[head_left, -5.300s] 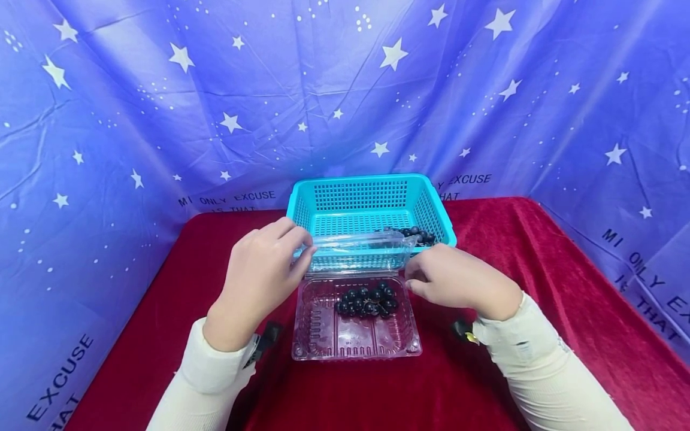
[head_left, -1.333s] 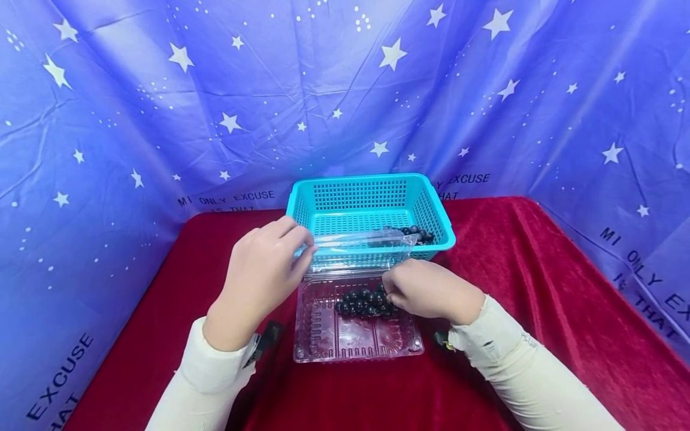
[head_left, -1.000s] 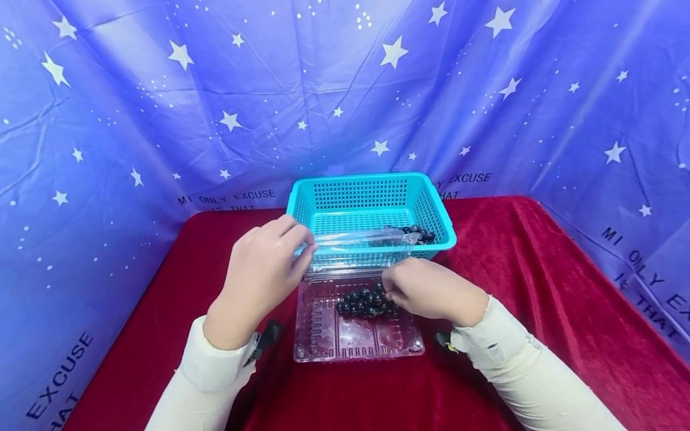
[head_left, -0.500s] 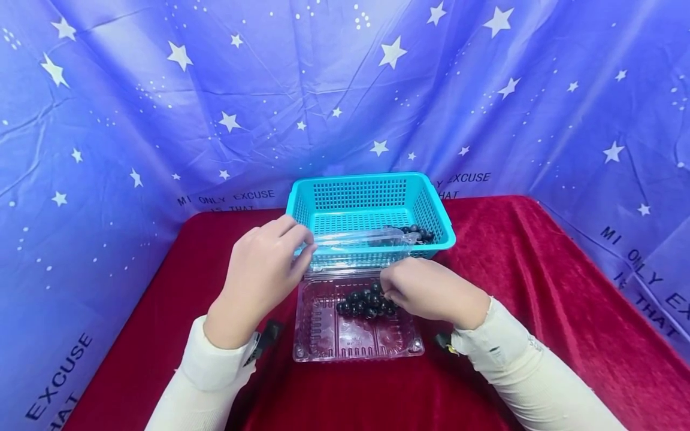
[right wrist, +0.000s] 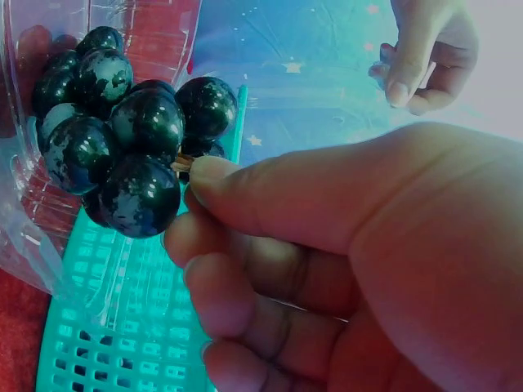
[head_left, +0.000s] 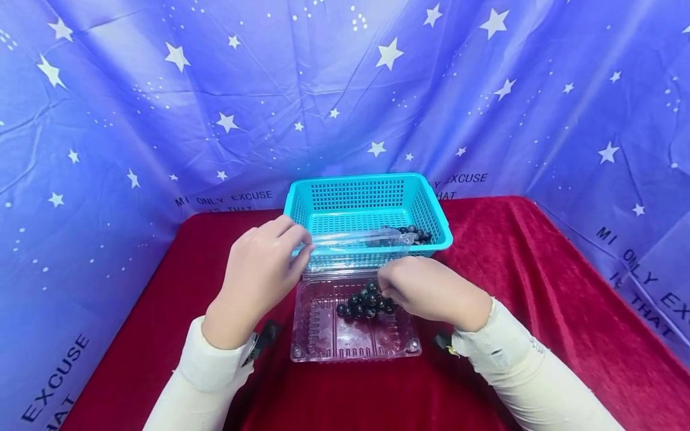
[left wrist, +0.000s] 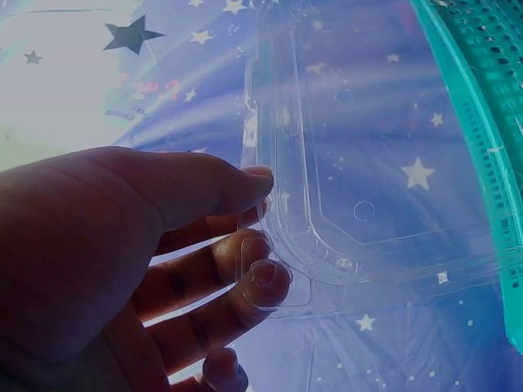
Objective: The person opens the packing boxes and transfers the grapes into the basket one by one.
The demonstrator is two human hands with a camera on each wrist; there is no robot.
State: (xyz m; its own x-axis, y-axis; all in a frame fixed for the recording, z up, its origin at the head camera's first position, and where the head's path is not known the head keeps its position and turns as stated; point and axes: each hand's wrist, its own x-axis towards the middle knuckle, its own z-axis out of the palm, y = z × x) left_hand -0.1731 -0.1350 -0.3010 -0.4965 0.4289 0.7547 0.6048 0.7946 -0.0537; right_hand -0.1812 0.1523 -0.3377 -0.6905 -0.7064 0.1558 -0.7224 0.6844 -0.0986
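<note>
My left hand [head_left: 264,272] pinches the edge of the raised clear lid [left wrist: 359,188] between thumb and fingers. That lid belongs to a hinged plastic clamshell box, whose base [head_left: 345,350] lies on the table in front of me. A bunch of dark grapes [head_left: 366,302] is in the base, toward its right rear. With thumb and forefinger, my right hand [head_left: 431,290] pinches the brown stem of this bunch; the right wrist view shows the grapes [right wrist: 114,139] beside the thumb tip. Part of the bunch is hidden behind that hand in the head view.
Behind the box stands a turquoise perforated basket [head_left: 442,224], with more dark grapes [head_left: 423,233] in its right front corner. The raised lid overlaps its front wall. A red velvet cloth [head_left: 539,287] covers the table, and a blue starry curtain [head_left: 323,72] surrounds it.
My right hand has come down and left from beside the lid to pinch the grape stem. The bunch has since turned and bunched up slightly. My left hand stays at the lid.
</note>
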